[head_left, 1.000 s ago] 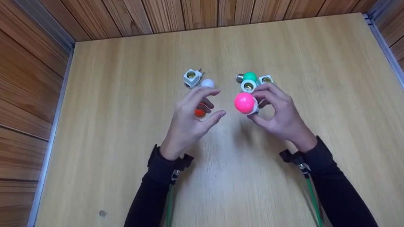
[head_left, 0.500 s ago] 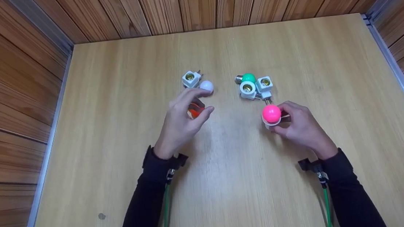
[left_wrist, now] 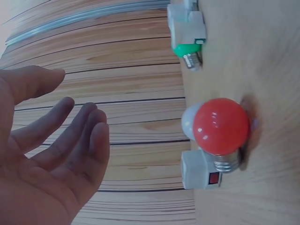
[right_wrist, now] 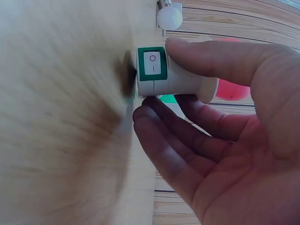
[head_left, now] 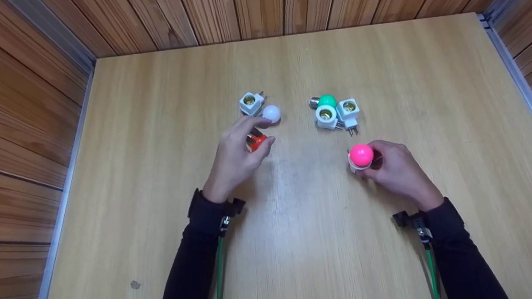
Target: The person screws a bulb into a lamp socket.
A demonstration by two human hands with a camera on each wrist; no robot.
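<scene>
My right hand point(head_left: 397, 167) grips a white lamp socket point(right_wrist: 185, 82) between thumb and fingers, low over the table. A pink bulb point(head_left: 361, 154) sits in that socket, facing up. On the socket's side, in the right wrist view, is a rocker switch point(right_wrist: 152, 63) with a green frame. My left hand point(head_left: 237, 154) holds nothing; its thumb and fingers are apart and loosely bent. It hovers above a red bulb point(left_wrist: 221, 124) with a metal screw base, lying on the table and partly hidden by the hand in the head view.
Beyond the left hand lie a white bulb point(head_left: 271, 114) and a white socket point(head_left: 249, 102). At centre right are a green bulb point(head_left: 327, 101), a round-mouthed socket point(head_left: 326, 116) and a square one point(head_left: 348, 108), close together. Wood-panelled walls point(head_left: 263, 7) border the table.
My right hand has carried the socket with the pink bulb rightward, toward me and down to the table, uncovering the square socket. My left hand has drifted slightly left.
</scene>
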